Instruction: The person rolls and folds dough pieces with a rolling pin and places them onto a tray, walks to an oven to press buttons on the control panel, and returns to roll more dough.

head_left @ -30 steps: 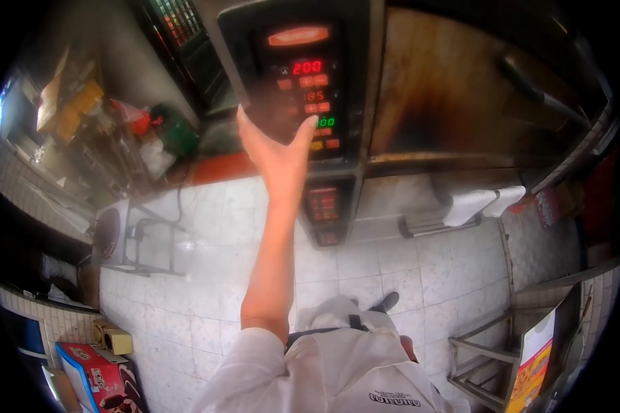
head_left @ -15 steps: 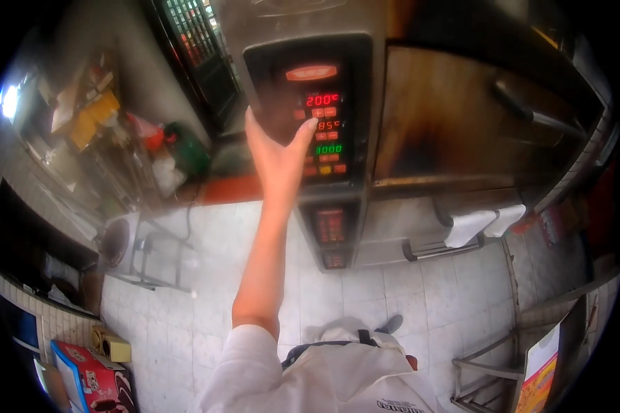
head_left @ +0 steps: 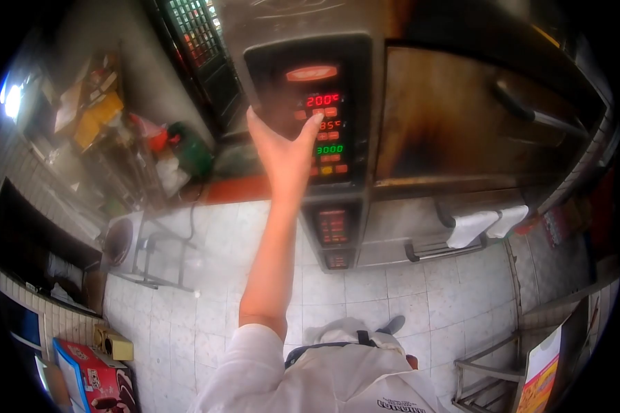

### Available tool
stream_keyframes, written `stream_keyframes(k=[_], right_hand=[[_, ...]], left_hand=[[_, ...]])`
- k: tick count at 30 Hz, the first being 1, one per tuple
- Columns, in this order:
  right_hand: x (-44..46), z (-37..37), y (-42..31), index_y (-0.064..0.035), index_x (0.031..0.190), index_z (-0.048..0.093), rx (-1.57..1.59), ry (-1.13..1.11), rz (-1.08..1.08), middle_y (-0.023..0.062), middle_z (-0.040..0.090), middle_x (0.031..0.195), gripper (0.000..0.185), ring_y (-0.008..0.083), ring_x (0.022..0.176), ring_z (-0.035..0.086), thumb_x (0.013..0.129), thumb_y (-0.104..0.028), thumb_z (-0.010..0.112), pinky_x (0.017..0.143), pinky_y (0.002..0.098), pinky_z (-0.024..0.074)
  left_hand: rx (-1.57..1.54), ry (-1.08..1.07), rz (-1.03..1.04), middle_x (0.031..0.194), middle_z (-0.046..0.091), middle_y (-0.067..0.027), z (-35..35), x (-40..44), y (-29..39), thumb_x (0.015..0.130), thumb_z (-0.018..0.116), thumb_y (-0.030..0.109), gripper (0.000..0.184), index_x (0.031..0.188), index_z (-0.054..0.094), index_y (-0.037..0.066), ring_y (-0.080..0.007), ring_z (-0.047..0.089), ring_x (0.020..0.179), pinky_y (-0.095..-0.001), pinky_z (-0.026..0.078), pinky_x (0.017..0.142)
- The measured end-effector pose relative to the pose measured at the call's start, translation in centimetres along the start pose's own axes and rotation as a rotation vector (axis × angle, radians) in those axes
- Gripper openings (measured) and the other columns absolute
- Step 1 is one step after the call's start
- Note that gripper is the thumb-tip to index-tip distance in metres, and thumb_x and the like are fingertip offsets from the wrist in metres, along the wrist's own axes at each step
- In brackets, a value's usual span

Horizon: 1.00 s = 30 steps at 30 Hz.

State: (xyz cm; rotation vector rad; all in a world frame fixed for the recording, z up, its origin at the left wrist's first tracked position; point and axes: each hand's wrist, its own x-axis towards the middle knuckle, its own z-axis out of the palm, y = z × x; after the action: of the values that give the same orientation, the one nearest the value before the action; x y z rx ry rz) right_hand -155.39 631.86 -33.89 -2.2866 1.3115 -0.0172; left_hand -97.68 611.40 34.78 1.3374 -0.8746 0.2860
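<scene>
Left hand (head_left: 286,155): one, bare, raised to a control panel (head_left: 272,62), thumb and fingers spread wide in a V, nothing held; thumb tip at the small buttons under the top reading, contact uncertain. Right hand (head_left: 411,361): at most a small patch past the shirt's edge, state cannot be told. Control panel: black, upright, set in a metal appliance (head_left: 379,20); top display (head_left: 322,100) red, 200°C; middle display (head_left: 332,125) red, partly hidden by the thumb; bottom display (head_left: 329,149) green, 3000; one yellow button (head_left: 326,170) below. Lower panel (head_left: 334,227): one, red markings, directly beneath. Oven door (head_left: 461,110): browned metal, right of the panel, with a dark bar handle (head_left: 537,115). White cloths (head_left: 474,229): draped beside the lower handle (head_left: 427,255). Shirt (head_left: 344,372): pale, dark lettering. Shoe (head_left: 393,325): one, dark, on pale floor tiles (head_left: 406,282). Metal stand (head_left: 162,258): left. Printed carton (head_left: 93,378): red and blue, lower left. Metal rack (head_left: 489,372): lower right, near a printed board (head_left: 541,372). Green bag (head_left: 191,148): upper left, beside a red item (head_left: 151,132).
</scene>
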Motion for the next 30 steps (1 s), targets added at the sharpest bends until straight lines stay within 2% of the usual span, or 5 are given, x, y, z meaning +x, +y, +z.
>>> stream_keyframes(k=[4,10,23,30], right_hand=[[0.0,1.4,1.1,-0.0078,0.066,0.070,-0.022,0.006,-0.022,0.0203,0.066,0.069,0.033,0.0434,0.066,0.064,0.082,-0.036,0.063,0.058,0.0539,0.0480],[0.2,1.2,0.4,-0.0084,0.067,0.070,-0.021,-0.028,-0.005,0.0193,0.066,0.069,0.033,0.0422,0.065,0.065,0.082,-0.037,0.063,0.058,0.0530,0.0487],[1.1,2.5,1.0,-0.0084,0.064,0.069,-0.068,-0.064,0.026,0.0178,0.067,0.068,0.033,0.0411,0.064,0.065,0.081,-0.036,0.064,0.056,0.0527,0.0479],[1.5,-1.0,-1.1,-0.0086,0.069,0.070,-0.052,-0.104,0.020,0.0173,0.067,0.072,0.028,0.0397,0.068,0.066,0.085,-0.030,0.061,0.060,0.0520,0.0488]], left_hand=[[0.026,-0.001,0.020,0.146,0.042,-0.0292,0.2,-0.3,1.2,0.074,0.091,0.032,0.109,0.150,0.026,-0.011,-0.0403,0.044,0.136,-0.0447,0.036,0.115],[0.265,0.145,0.016,0.151,0.033,-0.0368,2.1,-1.2,0.5,0.073,0.090,0.040,0.122,0.152,0.016,-0.017,-0.0466,0.033,0.143,-0.0481,0.026,0.120],[0.221,0.153,0.036,0.145,0.038,-0.0356,2.3,-0.9,0.4,0.071,0.093,0.038,0.120,0.150,0.020,-0.016,-0.0470,0.039,0.136,-0.0496,0.030,0.116],[0.252,0.156,0.013,0.148,0.035,-0.0359,2.4,-1.0,0.5,0.072,0.092,0.039,0.121,0.151,0.018,-0.015,-0.0473,0.036,0.139,-0.0507,0.028,0.118]])
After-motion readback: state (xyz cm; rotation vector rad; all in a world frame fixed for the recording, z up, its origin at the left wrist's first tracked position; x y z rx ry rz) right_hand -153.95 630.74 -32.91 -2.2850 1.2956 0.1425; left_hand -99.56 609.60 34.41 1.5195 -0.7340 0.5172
